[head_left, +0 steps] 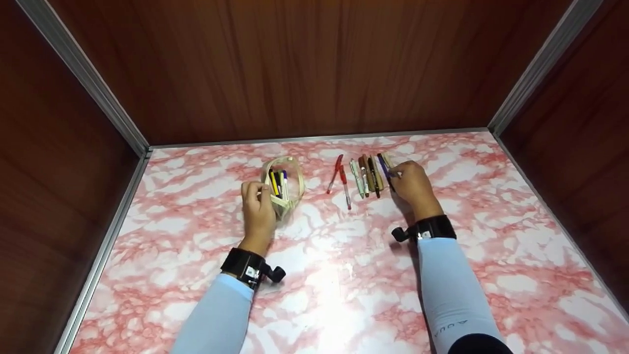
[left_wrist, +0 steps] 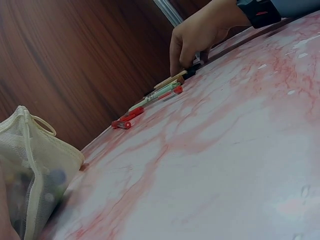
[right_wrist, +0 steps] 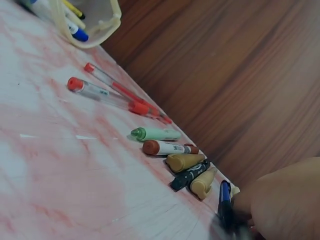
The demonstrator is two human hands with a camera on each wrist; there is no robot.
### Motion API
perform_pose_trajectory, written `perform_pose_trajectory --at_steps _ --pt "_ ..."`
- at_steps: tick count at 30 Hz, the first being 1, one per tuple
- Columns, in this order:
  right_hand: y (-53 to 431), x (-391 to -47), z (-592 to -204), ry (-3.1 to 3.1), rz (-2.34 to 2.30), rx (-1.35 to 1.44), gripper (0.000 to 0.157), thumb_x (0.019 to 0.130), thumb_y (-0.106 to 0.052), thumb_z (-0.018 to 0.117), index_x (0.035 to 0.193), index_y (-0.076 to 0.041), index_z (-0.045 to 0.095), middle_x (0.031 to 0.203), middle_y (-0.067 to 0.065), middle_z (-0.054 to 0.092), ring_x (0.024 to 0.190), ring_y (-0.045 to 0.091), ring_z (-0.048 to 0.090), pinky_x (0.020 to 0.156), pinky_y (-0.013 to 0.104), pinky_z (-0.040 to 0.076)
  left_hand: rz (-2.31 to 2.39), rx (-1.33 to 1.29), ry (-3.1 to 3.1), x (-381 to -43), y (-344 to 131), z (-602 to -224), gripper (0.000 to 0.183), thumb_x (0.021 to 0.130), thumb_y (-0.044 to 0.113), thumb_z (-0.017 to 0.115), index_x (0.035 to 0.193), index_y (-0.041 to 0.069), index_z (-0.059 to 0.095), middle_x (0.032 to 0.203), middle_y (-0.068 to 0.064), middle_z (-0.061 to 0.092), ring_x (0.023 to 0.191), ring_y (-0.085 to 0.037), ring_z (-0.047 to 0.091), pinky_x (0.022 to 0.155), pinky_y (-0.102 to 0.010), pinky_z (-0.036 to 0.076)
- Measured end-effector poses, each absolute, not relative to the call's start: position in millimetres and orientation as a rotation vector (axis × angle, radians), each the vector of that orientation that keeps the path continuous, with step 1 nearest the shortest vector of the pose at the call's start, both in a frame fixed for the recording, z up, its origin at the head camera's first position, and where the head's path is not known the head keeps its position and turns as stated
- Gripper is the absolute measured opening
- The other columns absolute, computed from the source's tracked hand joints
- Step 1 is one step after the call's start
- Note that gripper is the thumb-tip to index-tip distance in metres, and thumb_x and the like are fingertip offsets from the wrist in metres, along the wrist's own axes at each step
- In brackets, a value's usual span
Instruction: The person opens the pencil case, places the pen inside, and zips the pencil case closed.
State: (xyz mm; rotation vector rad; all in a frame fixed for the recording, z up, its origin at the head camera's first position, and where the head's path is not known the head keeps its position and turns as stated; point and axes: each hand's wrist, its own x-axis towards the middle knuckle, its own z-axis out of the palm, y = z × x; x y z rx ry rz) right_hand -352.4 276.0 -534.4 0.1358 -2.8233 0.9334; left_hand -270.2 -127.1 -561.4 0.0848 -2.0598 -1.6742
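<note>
On the left, a cream mesh pencil pouch (head_left: 300, 183) stands with its mouth open and several pens and markers (head_left: 280, 184) inside. My left hand (head_left: 258, 206) grips the pouch's near left rim; in the left wrist view the mesh side (left_wrist: 47, 175) fills the lower left corner. To the right, my right hand (head_left: 414, 186) pinches a dark pen with a blue part (head_left: 383, 163) at the right end of a row of pens. The right wrist view shows that blue pen (right_wrist: 225, 192) by the fingers, its lower end blurred.
Left of my right hand lie a tan marker (right_wrist: 202, 184), a black marker (right_wrist: 190, 175), a brown-capped marker (right_wrist: 167, 148) and a pale green pen (right_wrist: 155, 134). Two red pens (head_left: 344, 183) lie between row and pouch. Wooden panels (head_left: 314, 69) wall the marbled table (head_left: 314, 275).
</note>
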Motion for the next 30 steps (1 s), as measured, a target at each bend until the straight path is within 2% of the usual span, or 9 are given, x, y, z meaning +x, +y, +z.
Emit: perform_pose_trajectory --at_steps 6,9,17,21,25,30 --pt "276.8 -348.9 -532.5 -2.856 0.926 0.083 0.032 0.101 -0.006 0.066 0.126 0.008 0.081 0.138 0.033 0.070 0.133 0.052 0.066 0.120 0.062 0.051 -1.640 0.050 -2.030 -272.2 -127.1 -562.8 0.016 0.114 0.012 0.058 0.104 0.002 0.063 0.120 -0.012 0.052 0.112 -0.023 0.058 0.095 -0.033 0.054" --pt "276.7 -347.4 -530.9 -2.863 0.932 0.076 0.029 0.102 -0.006 0.066 0.123 0.008 0.081 0.134 0.033 0.069 0.129 0.053 0.067 0.117 0.063 0.052 -1.643 0.049 -2.029 -272.2 -127.0 -563.1 0.015 0.114 0.012 0.058 0.104 0.002 0.063 0.120 -0.012 0.052 0.112 -0.023 0.058 0.095 -0.033 0.054" --pt "278.1 -349.2 -529.8 -2.867 0.921 0.039 0.020 0.102 -0.007 0.066 0.111 0.004 0.080 0.117 0.030 0.080 0.114 0.051 0.074 0.106 0.065 0.057 -1.677 0.069 -2.020 -271.6 -127.1 -563.1 0.016 0.114 0.014 0.059 0.106 0.002 0.063 0.123 -0.012 0.052 0.112 -0.023 0.060 0.092 -0.032 0.057" --pt "279.0 -348.3 -529.3 -2.854 0.924 0.002 0.019 0.102 -0.009 0.069 0.115 0.002 0.078 0.112 0.029 0.080 0.107 0.050 0.074 0.100 0.064 0.059 -1.686 0.070 -2.005 -272.2 -127.0 -563.2 0.015 0.114 0.013 0.059 0.105 0.002 0.063 0.122 -0.011 0.052 0.112 -0.022 0.059 0.092 -0.030 0.055" --pt "279.0 -347.2 -529.7 -2.847 0.918 -0.018 0.025 0.100 -0.009 0.071 0.122 0.001 0.075 0.108 0.028 0.080 0.100 0.047 0.074 0.094 0.062 0.059 -1.679 0.077 -2.016 -271.9 -127.0 -563.0 0.014 0.114 0.013 0.059 0.106 0.002 0.063 0.123 -0.010 0.052 0.113 -0.021 0.059 0.094 -0.031 0.055" --pt "278.5 -346.5 -530.5 -2.849 0.896 -0.042 0.035 0.098 -0.012 0.071 0.129 0.002 0.074 0.109 0.028 0.080 0.100 0.047 0.074 0.094 0.062 0.059 -1.664 0.072 -2.024 -272.6 -127.6 -563.7 0.014 0.113 0.012 0.059 0.105 0.001 0.064 0.122 -0.012 0.053 0.112 -0.021 0.059 0.095 -0.031 0.054"
